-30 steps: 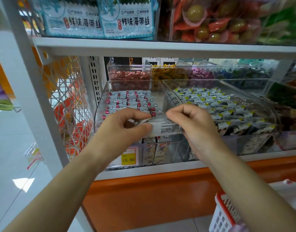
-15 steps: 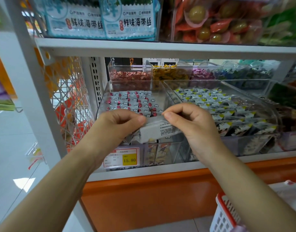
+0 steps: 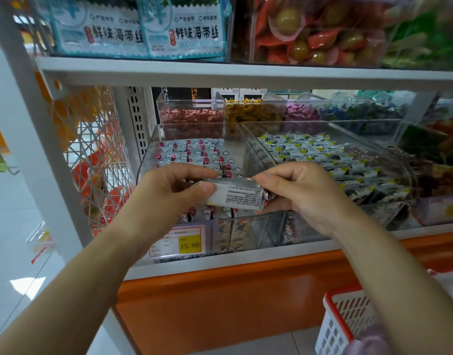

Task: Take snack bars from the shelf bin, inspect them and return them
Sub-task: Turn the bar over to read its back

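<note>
A silver-white snack bar (image 3: 237, 196) with small printed text facing me is held level in front of the clear shelf bin (image 3: 235, 131). My left hand (image 3: 169, 190) pinches its left end between thumb and fingers. Its right end is pinched by my right hand (image 3: 299, 193). Inside the bin lie several matching bars (image 3: 194, 152) with red dots and cloud prints, partly hidden by my hands.
A second clear bin (image 3: 369, 139) of yellow-marked bars stands to the right. Candy bins (image 3: 192, 116) sit behind. A yellow price tag (image 3: 189, 244) reads 15.80. A white shelf (image 3: 246, 73) hangs overhead. A red-rimmed white basket (image 3: 346, 321) is at lower right.
The bar has turned from tilted to level, its printed back now facing me more fully. Both hands keep their hold and have shifted slightly lower.
</note>
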`<control>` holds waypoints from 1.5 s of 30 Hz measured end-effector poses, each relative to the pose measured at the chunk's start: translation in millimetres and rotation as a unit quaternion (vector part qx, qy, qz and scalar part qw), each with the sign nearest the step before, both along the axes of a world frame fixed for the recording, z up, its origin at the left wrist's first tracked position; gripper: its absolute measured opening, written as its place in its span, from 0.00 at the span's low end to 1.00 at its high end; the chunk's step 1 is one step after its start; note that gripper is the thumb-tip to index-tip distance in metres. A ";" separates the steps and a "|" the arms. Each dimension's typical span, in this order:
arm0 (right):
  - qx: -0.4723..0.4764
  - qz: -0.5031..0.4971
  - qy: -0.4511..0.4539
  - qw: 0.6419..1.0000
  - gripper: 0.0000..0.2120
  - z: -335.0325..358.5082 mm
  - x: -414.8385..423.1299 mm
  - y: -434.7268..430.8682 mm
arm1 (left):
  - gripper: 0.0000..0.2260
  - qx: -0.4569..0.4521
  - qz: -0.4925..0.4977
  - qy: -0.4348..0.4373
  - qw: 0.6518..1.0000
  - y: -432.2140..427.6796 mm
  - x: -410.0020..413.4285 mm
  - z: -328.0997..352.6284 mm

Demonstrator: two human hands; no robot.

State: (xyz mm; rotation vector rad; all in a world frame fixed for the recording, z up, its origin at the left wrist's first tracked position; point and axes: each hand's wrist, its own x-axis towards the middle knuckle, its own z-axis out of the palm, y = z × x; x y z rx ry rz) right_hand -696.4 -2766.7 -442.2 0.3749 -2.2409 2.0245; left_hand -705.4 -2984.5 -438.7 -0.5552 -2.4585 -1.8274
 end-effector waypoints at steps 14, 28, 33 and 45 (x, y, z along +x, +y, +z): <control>0.229 -0.097 0.138 0.959 0.12 -6.5 1.2 -2.5 | 0.07 0.000 0.026 0.030 0.999 7.4 -2.8 -8.2; 0.023 -0.178 0.127 0.976 0.11 5.2 -38.8 -37.5 | 0.21 -0.141 0.140 0.101 0.975 14.1 -33.1 -8.5; 0.108 -0.232 0.162 0.953 0.09 24.9 -105.4 -55.1 | 0.31 -0.391 0.096 0.085 0.911 14.5 -55.0 -19.5; 0.416 -0.124 0.222 0.873 0.09 32.7 -187.9 -94.3 | 0.32 -0.482 0.079 0.086 0.868 16.0 -68.1 -31.4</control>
